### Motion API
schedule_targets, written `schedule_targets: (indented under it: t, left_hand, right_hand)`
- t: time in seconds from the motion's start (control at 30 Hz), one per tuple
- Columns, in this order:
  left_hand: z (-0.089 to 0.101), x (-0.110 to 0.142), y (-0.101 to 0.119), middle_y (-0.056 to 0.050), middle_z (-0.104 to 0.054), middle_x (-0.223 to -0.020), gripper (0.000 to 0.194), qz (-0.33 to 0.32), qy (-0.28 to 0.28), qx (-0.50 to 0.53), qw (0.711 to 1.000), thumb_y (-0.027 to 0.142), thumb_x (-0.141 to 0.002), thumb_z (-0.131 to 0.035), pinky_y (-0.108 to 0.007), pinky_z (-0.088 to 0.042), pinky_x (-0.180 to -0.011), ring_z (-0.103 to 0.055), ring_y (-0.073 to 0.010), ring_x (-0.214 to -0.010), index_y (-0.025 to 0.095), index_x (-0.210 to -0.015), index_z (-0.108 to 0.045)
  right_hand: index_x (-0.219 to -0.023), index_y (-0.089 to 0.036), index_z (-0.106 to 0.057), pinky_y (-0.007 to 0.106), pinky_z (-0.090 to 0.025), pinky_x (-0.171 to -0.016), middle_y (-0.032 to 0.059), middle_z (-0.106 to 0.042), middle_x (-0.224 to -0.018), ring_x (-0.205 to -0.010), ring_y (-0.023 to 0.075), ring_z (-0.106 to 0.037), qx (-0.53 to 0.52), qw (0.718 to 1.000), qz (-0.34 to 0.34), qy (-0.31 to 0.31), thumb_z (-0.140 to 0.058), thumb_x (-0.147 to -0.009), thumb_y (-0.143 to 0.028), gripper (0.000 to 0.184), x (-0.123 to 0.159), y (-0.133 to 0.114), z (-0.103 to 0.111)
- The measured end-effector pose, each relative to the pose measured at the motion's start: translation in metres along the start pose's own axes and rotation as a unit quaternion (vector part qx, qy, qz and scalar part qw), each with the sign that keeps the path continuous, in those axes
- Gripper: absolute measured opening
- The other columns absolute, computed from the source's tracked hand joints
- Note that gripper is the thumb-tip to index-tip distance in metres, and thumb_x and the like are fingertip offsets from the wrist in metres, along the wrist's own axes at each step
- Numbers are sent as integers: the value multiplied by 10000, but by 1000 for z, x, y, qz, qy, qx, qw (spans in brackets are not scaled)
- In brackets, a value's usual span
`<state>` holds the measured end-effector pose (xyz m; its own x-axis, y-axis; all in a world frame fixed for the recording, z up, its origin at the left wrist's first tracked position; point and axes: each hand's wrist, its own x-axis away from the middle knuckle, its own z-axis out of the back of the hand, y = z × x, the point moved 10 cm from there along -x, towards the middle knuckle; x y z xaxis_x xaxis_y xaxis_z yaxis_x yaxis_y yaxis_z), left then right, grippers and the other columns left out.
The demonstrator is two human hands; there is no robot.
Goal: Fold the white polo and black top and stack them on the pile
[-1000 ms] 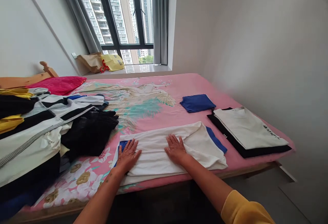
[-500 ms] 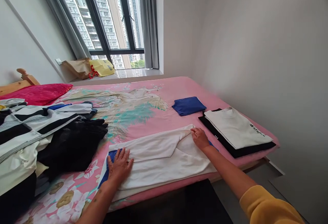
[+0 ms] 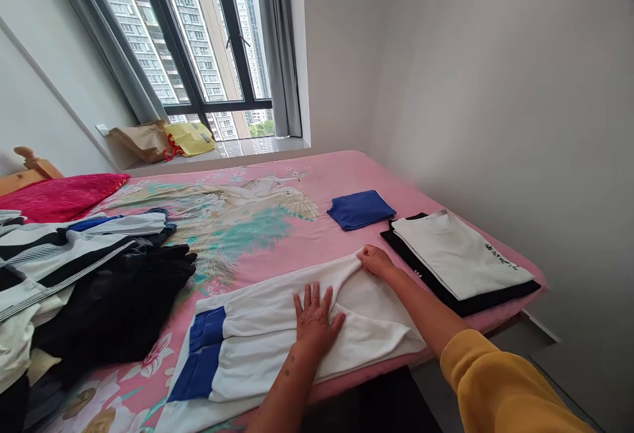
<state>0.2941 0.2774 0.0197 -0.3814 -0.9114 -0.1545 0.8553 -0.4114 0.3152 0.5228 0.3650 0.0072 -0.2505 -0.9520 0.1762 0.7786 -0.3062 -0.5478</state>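
A white garment with blue bands [image 3: 257, 347] lies folded lengthwise along the near edge of the bed. My left hand [image 3: 316, 321] rests flat on its middle, fingers spread, beside a slanting fold. At the garment's far right corner, my right hand [image 3: 375, 261] pinches the cloth between thumb and fingers. The blue bands show at the left end. Just beyond my right hand is a folded blue garment [image 3: 361, 210]. To the right, a folded white shirt with black lettering [image 3: 458, 255] lies on top of a folded black garment [image 3: 468, 306].
Loose clothes, among them a black garment [image 3: 113, 307], are heaped on the left of the pink flowered bedspread [image 3: 267, 248]. A red pillow [image 3: 64, 195] lies behind them. Paper bags [image 3: 191, 139] stand on the window sill. A bare wall [image 3: 470, 103] borders the bed's right side.
My left hand has slid right, from the garment's left end to its middle, uncovering the blue bands. My right hand keeps its pinch on the far corner. The view has shifted slightly.
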Motion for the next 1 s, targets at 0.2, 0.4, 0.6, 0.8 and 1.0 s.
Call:
schedule_targets:
  t: [0.2, 0.4, 0.6, 0.8, 1.0]
  left_hand:
    - [-4, 16, 2, -76, -330, -1478, 489, -35, 6, -4, 999, 414, -857, -480, -622, -112, -1087, -225, -336, -1374, 369, -1341, -432]
    - [6, 15, 1, -46, -430, -1420, 347, -35, 30, 42, 998, 366, -886, -438, -605, -138, -1091, -312, -287, -1347, 372, -1206, -573]
    - [26, -6, -20, -51, -540, -1328, 438, -9, 67, 34, 997, 144, -889, -292, -437, -189, -1132, -401, -172, -1300, 222, -1232, -554]
    - [12, -4, -53, -69, -282, -1494, 574, 50, 7, -69, 996, 482, -847, -434, -637, -59, -1075, -181, -345, -1385, 274, -1380, -396]
    - [7, 3, -56, -36, -258, -1507, 555, 49, 22, -89, 995, 492, -863, -396, -593, -21, -1097, -151, -302, -1400, 305, -1386, -378]
  right_hand:
    - [-886, -197, -584, 283, -393, -669, 77, -669, -871, -825, 212, -609, 25, 997, -4, 78, -498, -822, -373, 206, 2, 4, 11]
    - [-1088, -191, -517, 296, -405, -815, 90, -642, -1013, -960, 191, -581, 12, 984, 105, 140, -235, -940, -335, 350, 46, -56, 21]
    - [-1119, -224, -567, 259, -275, -1038, 15, -608, -1176, -1129, 131, -495, 55, 948, 308, 63, -325, -922, -273, 316, 105, -148, -44]
    - [-1221, -137, -540, 384, -227, -1065, 120, -512, -1321, -1248, 234, -406, 119, 962, 240, 60, -388, -895, -288, 390, 80, -115, -61]
    - [-1186, -210, -555, 380, -172, -1067, 75, -505, -1312, -1265, 209, -340, 157, 968, 155, 116, -278, -925, -235, 382, 27, -72, -5]
